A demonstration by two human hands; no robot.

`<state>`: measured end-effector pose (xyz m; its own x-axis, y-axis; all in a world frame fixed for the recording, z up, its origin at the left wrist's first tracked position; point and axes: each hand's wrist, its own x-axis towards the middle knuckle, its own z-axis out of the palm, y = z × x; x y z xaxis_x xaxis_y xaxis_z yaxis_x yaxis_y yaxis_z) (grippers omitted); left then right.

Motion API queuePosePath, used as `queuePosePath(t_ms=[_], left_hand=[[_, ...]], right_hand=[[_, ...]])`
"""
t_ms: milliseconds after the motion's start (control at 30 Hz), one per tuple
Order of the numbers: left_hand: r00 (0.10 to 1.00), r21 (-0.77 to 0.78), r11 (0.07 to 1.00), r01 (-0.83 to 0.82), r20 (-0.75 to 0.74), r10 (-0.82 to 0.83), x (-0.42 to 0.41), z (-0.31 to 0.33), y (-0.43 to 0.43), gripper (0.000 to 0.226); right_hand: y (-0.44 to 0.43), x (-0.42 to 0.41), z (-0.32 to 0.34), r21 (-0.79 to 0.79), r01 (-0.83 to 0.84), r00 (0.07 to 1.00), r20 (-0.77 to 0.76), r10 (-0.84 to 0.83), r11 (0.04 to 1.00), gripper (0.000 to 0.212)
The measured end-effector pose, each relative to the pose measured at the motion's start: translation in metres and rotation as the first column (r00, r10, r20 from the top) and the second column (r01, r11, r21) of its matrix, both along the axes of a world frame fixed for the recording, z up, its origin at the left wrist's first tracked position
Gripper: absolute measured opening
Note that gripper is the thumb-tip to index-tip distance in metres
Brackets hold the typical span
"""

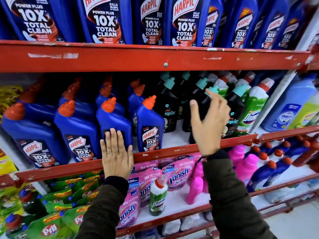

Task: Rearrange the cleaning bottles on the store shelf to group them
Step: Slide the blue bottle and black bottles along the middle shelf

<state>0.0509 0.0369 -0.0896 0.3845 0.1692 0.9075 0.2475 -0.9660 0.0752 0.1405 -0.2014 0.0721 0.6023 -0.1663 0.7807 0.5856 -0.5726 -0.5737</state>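
Blue Harpic bottles with orange caps fill the left of the middle shelf. My left hand (116, 153) lies flat, fingers together, against the front of one blue Harpic bottle (113, 121), not wrapped around it. To its right stands another blue Harpic bottle (149, 124). My right hand (208, 121) is raised with fingers spread in front of a black Spic bottle (198, 104) with a teal cap, holding nothing. Further right are another black Spic bottle (234, 109) and a green Domex bottle (252, 109). A lone green Domex bottle (158, 195) stands on the lower shelf.
Large Harpic bottles (105, 19) line the top shelf above a red shelf rail (155, 59). Pink Vanish pouches (177, 175), pink bottles (195, 188) and green Pril pouches (51, 226) sit below. A pale blue jug (286, 107) stands at the far right.
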Motion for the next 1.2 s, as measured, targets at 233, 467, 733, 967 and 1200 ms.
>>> queuePosePath(t_ms=[233, 467, 733, 967, 1200], left_hand=[[1.0, 0.003, 1.0, -0.003, 0.0, 0.003, 0.0, -0.002, 0.001, 0.075], [1.0, 0.005, 1.0, 0.006, 0.008, -0.007, 0.0, -0.002, 0.001, 0.072], [1.0, -0.007, 1.0, 0.009, 0.002, -0.009, 0.0, -0.002, 0.001, 0.074], [1.0, -0.02, 0.999, 0.024, -0.002, -0.024, -0.001, 0.0, 0.0, 0.076], [1.0, -0.021, 1.0, 0.02, -0.008, -0.02, -0.001, 0.0, -0.001, 0.076]], right_hand=[[-0.055, 0.061, 0.016, 0.02, 0.233, 0.937, -0.274, -0.219, 0.972, 0.074], [-0.076, 0.089, 0.014, -0.184, 0.245, 0.848, -0.435, -0.302, 0.952, 0.071], [-0.082, 0.065, 0.006, -0.059, 0.204, 0.953, -0.219, -0.212, 0.977, 0.065], [-0.078, 0.004, 0.045, -0.103, 0.029, 0.985, -0.164, -0.046, 0.994, 0.054], [-0.032, -0.024, 0.044, 0.006, -0.134, 0.966, -0.223, 0.132, 0.991, 0.055]])
